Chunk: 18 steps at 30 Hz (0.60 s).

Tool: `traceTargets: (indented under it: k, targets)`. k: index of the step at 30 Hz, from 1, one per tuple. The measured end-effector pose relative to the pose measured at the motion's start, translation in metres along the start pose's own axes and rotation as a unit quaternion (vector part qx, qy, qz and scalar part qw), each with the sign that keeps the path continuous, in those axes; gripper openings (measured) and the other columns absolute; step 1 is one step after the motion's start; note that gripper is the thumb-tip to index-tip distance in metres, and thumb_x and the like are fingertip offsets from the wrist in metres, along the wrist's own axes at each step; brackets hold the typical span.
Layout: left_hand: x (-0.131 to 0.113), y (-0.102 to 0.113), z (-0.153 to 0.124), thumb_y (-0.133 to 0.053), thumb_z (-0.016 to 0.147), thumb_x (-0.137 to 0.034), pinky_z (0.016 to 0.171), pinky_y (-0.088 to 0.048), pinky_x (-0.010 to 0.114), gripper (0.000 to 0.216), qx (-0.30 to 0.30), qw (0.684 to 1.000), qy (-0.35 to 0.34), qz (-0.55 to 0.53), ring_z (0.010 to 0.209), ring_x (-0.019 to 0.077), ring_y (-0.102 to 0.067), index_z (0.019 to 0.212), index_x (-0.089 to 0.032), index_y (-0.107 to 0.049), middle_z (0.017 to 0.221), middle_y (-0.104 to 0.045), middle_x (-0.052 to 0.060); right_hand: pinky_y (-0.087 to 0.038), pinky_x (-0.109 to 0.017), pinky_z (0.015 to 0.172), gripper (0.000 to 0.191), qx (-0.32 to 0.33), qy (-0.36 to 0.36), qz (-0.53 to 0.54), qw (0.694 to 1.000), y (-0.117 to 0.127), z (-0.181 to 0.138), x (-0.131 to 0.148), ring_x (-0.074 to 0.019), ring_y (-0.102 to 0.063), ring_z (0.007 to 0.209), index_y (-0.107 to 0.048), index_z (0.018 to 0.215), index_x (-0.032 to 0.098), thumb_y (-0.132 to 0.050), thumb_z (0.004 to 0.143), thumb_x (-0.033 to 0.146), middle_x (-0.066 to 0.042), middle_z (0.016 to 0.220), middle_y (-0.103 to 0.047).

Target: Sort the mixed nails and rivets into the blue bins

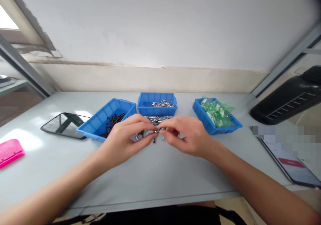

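My left hand (126, 138) and my right hand (187, 136) meet fingertip to fingertip over a loose heap of small screws (152, 119) on the white table (150, 178). Both hands are pinched shut on a small metal screw (157, 130) held between them. Behind the hands stand three blue trays: the left tray (100, 121) holds black screws, the middle tray (156, 102) holds silver screws, and the right tray (210, 126) holds green and white plastic pieces.
A dark phone (64, 124) lies face up at the left of the trays. A pink object (10, 151) sits at the left edge. Another phone or tablet (291, 164) lies at the right, below a black device (286, 101). A white wall rises behind the table.
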<state>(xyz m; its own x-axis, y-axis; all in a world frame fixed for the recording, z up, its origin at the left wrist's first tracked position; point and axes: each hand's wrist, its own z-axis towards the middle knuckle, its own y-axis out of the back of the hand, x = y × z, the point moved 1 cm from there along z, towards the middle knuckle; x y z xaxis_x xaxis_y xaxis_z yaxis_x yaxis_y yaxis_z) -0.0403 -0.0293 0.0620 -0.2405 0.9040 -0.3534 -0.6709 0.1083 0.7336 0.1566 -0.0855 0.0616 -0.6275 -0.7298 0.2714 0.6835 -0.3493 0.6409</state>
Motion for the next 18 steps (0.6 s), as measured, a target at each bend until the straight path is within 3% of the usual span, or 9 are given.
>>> traceTargets:
  k: [3, 8, 13, 18]
  targets:
    - [-0.0014, 0.0027, 0.0002, -0.065, 0.084, -0.013, 0.075, -0.051, 0.023, 0.016, -0.054, 0.998, -0.005, -0.014, 0.085, 0.0114, -0.061, 0.097, -0.023, -0.066, 0.092, -0.065, -0.001, -0.044, -0.017, 0.058, 0.015, 0.053, -0.104, 0.08, 0.99, 0.0039, 0.0019, -0.0044, -0.0076, -0.06, 0.06, -0.059, 0.103, 0.019, -0.052, 0.092, 0.025, 0.004, 0.07, -0.067]
    - [-0.0031, 0.0037, -0.0008, -0.065, 0.084, -0.011, 0.072, -0.051, 0.021, 0.02, -0.068, 0.997, -0.02, -0.024, 0.083, 0.0104, -0.061, 0.099, -0.024, -0.067, 0.093, -0.064, -0.001, -0.042, -0.017, 0.057, 0.014, 0.11, -0.093, 0.134, 0.981, -0.0009, 0.0013, -0.0062, -0.0068, -0.057, 0.06, -0.061, 0.103, 0.019, -0.053, 0.092, 0.023, 0.005, 0.069, -0.065]
    - [-0.0028, 0.004, -0.0008, -0.067, 0.083, -0.012, 0.072, -0.051, 0.019, 0.021, -0.054, 0.998, -0.013, -0.019, 0.083, 0.0095, -0.061, 0.1, -0.024, -0.069, 0.092, -0.065, -0.002, -0.041, -0.017, 0.058, 0.011, 0.098, -0.072, 0.104, 0.987, -0.0004, 0.0006, -0.0061, -0.0064, -0.058, 0.062, -0.063, 0.096, 0.018, -0.053, 0.093, 0.023, 0.004, 0.072, -0.066]
    - [0.0014, 0.0015, -0.0004, -0.068, 0.083, -0.014, 0.07, -0.05, 0.019, 0.014, -0.045, 0.999, 0.016, 0.004, 0.08, 0.0085, -0.061, 0.095, -0.022, -0.069, 0.09, -0.065, -0.002, -0.041, -0.015, 0.057, 0.011, 0.036, -0.059, 0.06, 0.996, 0.0047, 0.0016, -0.0067, -0.0043, -0.055, 0.056, -0.063, 0.091, 0.017, -0.055, 0.093, 0.023, 0.004, 0.069, -0.065]
